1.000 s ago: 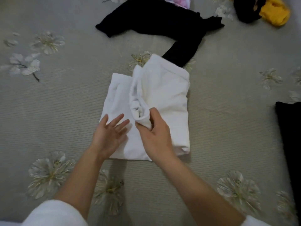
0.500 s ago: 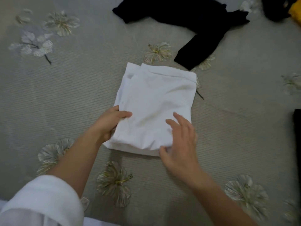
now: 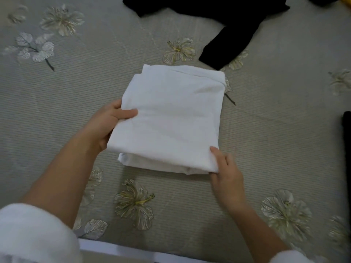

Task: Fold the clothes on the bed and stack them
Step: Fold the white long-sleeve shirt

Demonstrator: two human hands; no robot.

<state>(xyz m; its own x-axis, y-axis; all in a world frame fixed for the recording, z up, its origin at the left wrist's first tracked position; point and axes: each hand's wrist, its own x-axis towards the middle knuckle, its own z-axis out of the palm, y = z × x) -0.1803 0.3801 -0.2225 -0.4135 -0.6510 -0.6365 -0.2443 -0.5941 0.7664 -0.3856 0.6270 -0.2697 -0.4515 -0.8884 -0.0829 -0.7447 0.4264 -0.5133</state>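
Observation:
A white garment (image 3: 171,118), folded into a rectangle, lies in the middle of the grey flowered bedspread (image 3: 76,92). My left hand (image 3: 108,124) grips its left edge, thumb on top and fingers underneath, and that side is raised off the bed. My right hand (image 3: 226,171) pinches the near right corner. An unfolded black garment (image 3: 228,25) lies spread at the far side of the bed, just beyond the white one.
A dark cloth (image 3: 346,133) shows at the right edge. A bit of yellow fabric (image 3: 346,1) peeks in at the top right corner. The near bed edge (image 3: 117,249) runs along the bottom of the view.
The loose flap has been folded flat, making a neat rectangle. My hands moved from the top of the garment to its left edge and near right corner and took hold.

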